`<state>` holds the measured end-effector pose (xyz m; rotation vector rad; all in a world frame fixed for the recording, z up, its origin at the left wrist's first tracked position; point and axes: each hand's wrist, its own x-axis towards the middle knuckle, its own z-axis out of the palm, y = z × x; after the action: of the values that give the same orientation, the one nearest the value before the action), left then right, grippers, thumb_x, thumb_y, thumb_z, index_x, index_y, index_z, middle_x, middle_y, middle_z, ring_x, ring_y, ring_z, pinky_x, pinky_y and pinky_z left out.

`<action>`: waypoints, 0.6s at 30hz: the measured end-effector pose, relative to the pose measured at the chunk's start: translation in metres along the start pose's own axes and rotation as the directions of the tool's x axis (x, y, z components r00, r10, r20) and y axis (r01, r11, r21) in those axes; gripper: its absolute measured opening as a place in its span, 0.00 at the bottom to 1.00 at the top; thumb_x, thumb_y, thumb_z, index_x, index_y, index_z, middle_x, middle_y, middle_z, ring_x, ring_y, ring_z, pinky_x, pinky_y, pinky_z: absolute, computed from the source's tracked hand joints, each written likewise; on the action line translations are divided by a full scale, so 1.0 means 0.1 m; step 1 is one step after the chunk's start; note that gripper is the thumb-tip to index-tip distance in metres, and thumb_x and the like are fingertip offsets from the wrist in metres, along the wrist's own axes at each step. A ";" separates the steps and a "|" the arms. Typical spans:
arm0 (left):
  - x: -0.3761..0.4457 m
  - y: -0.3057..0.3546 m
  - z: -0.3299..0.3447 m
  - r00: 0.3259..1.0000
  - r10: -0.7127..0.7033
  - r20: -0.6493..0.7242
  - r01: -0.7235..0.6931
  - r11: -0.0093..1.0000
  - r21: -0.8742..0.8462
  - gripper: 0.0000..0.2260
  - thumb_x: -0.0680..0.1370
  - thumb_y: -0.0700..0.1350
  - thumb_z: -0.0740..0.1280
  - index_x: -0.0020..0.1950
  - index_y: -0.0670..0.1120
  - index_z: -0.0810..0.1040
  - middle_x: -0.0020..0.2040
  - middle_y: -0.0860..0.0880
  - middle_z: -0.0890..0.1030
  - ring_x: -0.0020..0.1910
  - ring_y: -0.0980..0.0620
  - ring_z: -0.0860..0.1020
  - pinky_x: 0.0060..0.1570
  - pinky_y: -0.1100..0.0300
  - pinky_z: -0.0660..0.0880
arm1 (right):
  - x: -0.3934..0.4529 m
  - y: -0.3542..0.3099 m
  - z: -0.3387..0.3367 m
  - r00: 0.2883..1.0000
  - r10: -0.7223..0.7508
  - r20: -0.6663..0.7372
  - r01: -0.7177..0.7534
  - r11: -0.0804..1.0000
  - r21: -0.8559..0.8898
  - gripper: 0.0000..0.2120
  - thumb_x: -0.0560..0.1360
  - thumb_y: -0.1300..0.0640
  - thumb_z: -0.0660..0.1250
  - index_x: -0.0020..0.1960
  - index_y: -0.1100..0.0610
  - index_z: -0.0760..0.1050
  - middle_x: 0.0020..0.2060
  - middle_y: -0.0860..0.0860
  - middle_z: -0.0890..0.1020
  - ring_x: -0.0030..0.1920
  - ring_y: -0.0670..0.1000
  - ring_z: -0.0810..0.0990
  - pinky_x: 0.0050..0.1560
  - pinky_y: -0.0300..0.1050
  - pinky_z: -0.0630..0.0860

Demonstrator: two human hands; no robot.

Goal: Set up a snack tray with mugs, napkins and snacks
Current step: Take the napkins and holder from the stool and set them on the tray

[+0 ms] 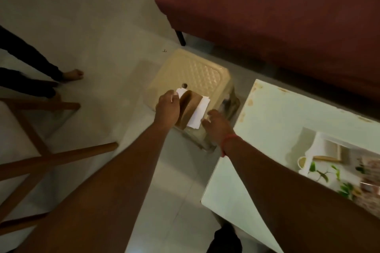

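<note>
Hands [167,107] — white napkins [197,114], quilted plastic stool [197,70].

Stool [191,72] top's far half free; table [273,117] crowds right, chair legs [41,158] left.

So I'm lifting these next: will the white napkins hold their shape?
Probably not. The white napkins look thin and droop over the brown holder, so likely floppy and light. The left hand steadies the holder, which might tip.

hands [187,113] on napkins [198,112], stool [195,72]
</note>
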<state>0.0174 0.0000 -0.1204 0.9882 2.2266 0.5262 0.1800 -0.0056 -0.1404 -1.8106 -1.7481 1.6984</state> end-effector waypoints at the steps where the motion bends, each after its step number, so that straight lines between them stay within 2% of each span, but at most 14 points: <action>1: 0.05 -0.03 -0.01 0.992 -0.090 0.087 0.096 0.993 -0.071 0.21 0.85 0.52 0.50 0.72 0.44 0.70 0.71 0.42 0.73 0.70 0.41 0.71 0.69 0.50 0.65 | 0.08 -0.11 0.08 1.000 0.013 0.010 -0.013 0.999 0.038 0.21 0.80 0.54 0.62 0.71 0.59 0.67 0.68 0.58 0.74 0.66 0.60 0.74 0.67 0.53 0.71; 2: 0.10 -0.05 0.00 0.971 -0.168 0.172 0.191 0.973 -0.129 0.23 0.84 0.56 0.48 0.72 0.46 0.70 0.72 0.44 0.72 0.71 0.42 0.70 0.70 0.50 0.64 | 0.17 -0.20 0.15 0.999 0.026 0.023 -0.028 0.996 0.086 0.21 0.81 0.57 0.61 0.72 0.59 0.66 0.69 0.58 0.73 0.67 0.59 0.74 0.67 0.52 0.71; 4: 0.19 -0.08 0.01 0.919 -0.265 0.293 0.332 0.920 -0.209 0.26 0.82 0.62 0.48 0.71 0.51 0.72 0.72 0.47 0.72 0.70 0.45 0.70 0.72 0.48 0.63 | 0.31 -0.37 0.27 0.997 0.063 0.054 -0.072 0.984 0.165 0.21 0.80 0.61 0.59 0.73 0.59 0.65 0.66 0.57 0.76 0.63 0.57 0.76 0.62 0.48 0.73; 7: 0.27 -0.09 0.06 0.906 -0.247 0.343 0.332 0.918 -0.217 0.30 0.81 0.66 0.44 0.69 0.52 0.74 0.61 0.50 0.78 0.62 0.49 0.75 0.69 0.52 0.66 | 0.48 -0.47 0.42 0.991 0.106 0.080 -0.125 0.946 0.299 0.25 0.77 0.57 0.57 0.74 0.53 0.63 0.63 0.54 0.78 0.59 0.57 0.78 0.51 0.51 0.79; 9: 0.30 -0.09 0.08 0.912 -0.245 0.329 0.323 0.924 -0.206 0.32 0.79 0.68 0.43 0.68 0.52 0.75 0.63 0.48 0.79 0.62 0.48 0.76 0.71 0.49 0.67 | 0.61 -0.36 0.53 0.989 0.122 0.082 -0.144 0.915 0.376 0.28 0.74 0.57 0.57 0.74 0.50 0.63 0.62 0.53 0.79 0.57 0.59 0.80 0.43 0.53 0.82; 11: 0.30 -0.07 0.09 0.917 -0.235 0.322 0.311 0.927 -0.208 0.34 0.77 0.70 0.43 0.68 0.54 0.76 0.65 0.47 0.79 0.63 0.46 0.77 0.70 0.45 0.68 | 0.58 -0.36 0.51 0.989 0.125 0.075 -0.145 0.882 0.448 0.28 0.72 0.59 0.57 0.73 0.49 0.66 0.62 0.53 0.80 0.58 0.58 0.79 0.52 0.56 0.81; 13: 0.26 -0.03 0.13 0.936 -0.192 0.295 0.268 0.932 -0.244 0.34 0.76 0.71 0.43 0.64 0.55 0.78 0.62 0.47 0.81 0.61 0.46 0.78 0.68 0.44 0.70 | 0.47 -0.39 0.41 0.992 0.121 0.045 -0.128 0.861 0.493 0.25 0.75 0.60 0.58 0.71 0.49 0.68 0.61 0.51 0.80 0.59 0.55 0.79 0.59 0.55 0.78; 15: 0.13 0.08 0.19 0.963 -0.128 0.237 0.189 0.949 -0.252 0.33 0.74 0.71 0.44 0.61 0.56 0.80 0.60 0.48 0.83 0.59 0.46 0.79 0.66 0.45 0.72 | 0.33 -0.39 0.27 0.993 0.117 0.009 -0.104 0.837 0.538 0.23 0.77 0.62 0.58 0.71 0.49 0.69 0.61 0.51 0.80 0.58 0.54 0.79 0.60 0.54 0.78; 18: -0.16 0.29 0.42 0.983 -0.063 0.172 0.107 0.959 -0.263 0.27 0.80 0.65 0.45 0.61 0.55 0.79 0.59 0.48 0.83 0.59 0.47 0.79 0.66 0.48 0.72 | 0.08 -0.23 -0.03 0.993 0.106 -0.052 -0.054 0.798 0.601 0.23 0.79 0.65 0.58 0.72 0.49 0.68 0.59 0.48 0.79 0.56 0.50 0.79 0.60 0.51 0.78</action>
<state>0.0690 0.0103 -0.1273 0.7607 1.9790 0.6670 0.1650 0.0096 -0.1280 -1.6294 -0.9347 1.8847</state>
